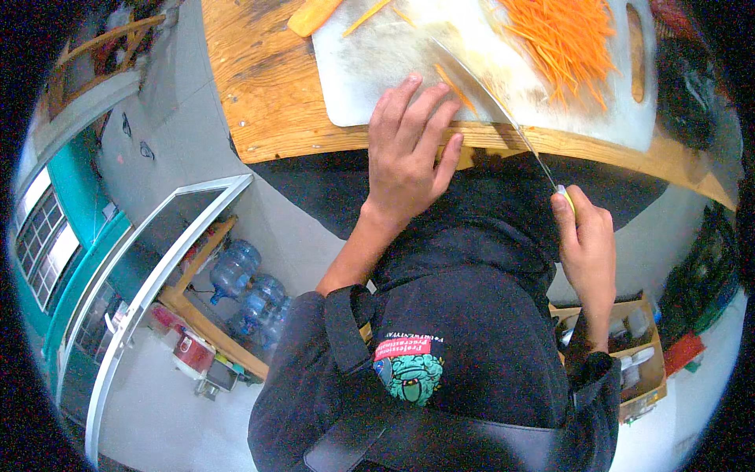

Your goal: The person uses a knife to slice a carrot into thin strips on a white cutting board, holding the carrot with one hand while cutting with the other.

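My right hand [587,242] grips a kitchen knife [492,97] by its pale green and white handle. The long blade slants up and to the left over a white cutting board [354,88]. My left hand [407,138] lies palm down at the board's near edge, fingers slightly spread, holding nothing that I can see. A thin carrot piece [455,88] lies between its fingertips and the blade. A heap of shredded carrot [566,47] covers the board's right part. Beyond the left fingers are carrot strips [365,17], and a larger carrot piece [315,15] is at the board's upper left corner.
The board sits on a worn wooden table [265,88], whose near edge is before my body. A dark plastic bag [687,88] is right of the board. At left stand a white-framed door [168,259] and blue water jugs [236,265]; a wooden shelf [646,389] is low right.
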A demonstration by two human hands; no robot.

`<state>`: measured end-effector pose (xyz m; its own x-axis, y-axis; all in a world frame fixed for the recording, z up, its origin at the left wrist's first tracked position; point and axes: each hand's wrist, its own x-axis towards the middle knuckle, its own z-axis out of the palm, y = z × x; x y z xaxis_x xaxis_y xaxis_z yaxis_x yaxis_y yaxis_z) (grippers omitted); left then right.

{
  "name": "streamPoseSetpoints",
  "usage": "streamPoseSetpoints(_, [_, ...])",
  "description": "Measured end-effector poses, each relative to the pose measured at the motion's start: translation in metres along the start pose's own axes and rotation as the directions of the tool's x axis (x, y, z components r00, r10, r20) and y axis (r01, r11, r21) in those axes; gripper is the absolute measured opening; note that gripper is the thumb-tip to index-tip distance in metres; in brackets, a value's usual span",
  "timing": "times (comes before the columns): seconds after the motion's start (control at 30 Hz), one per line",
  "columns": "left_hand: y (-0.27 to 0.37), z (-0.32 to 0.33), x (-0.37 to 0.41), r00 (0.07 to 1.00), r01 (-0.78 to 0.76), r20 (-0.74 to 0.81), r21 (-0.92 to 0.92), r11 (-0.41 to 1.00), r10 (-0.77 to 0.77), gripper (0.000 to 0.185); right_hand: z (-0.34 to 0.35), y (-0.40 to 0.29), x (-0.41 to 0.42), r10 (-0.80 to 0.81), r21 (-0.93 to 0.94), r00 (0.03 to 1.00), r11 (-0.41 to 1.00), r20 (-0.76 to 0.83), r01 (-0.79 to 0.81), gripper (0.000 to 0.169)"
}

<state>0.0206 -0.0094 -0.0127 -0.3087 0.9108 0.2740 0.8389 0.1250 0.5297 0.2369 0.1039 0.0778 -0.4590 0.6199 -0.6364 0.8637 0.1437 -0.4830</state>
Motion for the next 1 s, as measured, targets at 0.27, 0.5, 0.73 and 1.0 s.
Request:
streamPoseSetpoints(0.27, [-0.003, -0.001, 0.005, 0.989, -0.075, 0.130, 0.051, 0.996, 0.068, 0.043, 0.003, -0.012, 0.005, -0.057, -0.018, 0.998, 0.998, 0.032, 0.058, 0.037])
streamPoseSetpoints(0.5, [0.001, 0.003, 0.005, 0.991, -0.055, 0.127, 0.030, 0.998, 0.051, 0.045, -0.002, -0.012, 0.008, -0.063, -0.040, 0.997, 0.997, 0.034, 0.064, 0.037])
streamPoseSetpoints(0.73, [-0.007, 0.002, 0.008, 0.985, -0.116, 0.137, 0.067, 0.991, 0.106, 0.043, -0.003, -0.008, 0.008, -0.028, 0.004, 0.999, 1.000, 0.021, 0.028, 0.037])
streamPoseSetpoints(1.0, [-0.008, 0.005, 0.011, 0.986, -0.123, 0.125, 0.068, 0.990, 0.114, 0.043, -0.015, 0.022, 0.003, 0.017, 0.145, 0.967, 0.989, -0.255, 0.021, 0.045])
